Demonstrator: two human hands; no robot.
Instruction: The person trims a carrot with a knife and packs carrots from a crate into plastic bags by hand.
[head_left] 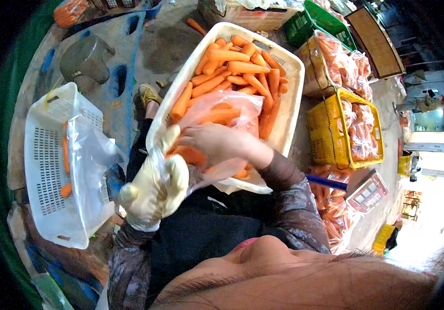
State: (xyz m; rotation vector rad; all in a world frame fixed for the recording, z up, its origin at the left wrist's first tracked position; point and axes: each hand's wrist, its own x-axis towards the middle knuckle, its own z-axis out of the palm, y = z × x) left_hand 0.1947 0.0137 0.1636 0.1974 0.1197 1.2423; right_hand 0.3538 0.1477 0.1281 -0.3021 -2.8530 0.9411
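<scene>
My left hand (158, 192), in a pale glove, is closed on the gathered edge of a clear plastic bag (245, 106). The bag lies over the near part of a white tub (293, 111), with carrots inside it. My bare right hand (219, 142) is over the bag, close to the left one. Motion blurs it and its fingertips are partly hidden, so I cannot tell what it grips. Loose carrots (245, 67) are heaped in the far part of the tub.
At left stands a white perforated basket (51, 170) with plastic bags (90, 160) and a few carrots. A dark stool (85, 61) is behind it. To the right are a yellow crate (325, 134) of bagged carrots, more carrot bags (335, 214) and a scale-like box (367, 191).
</scene>
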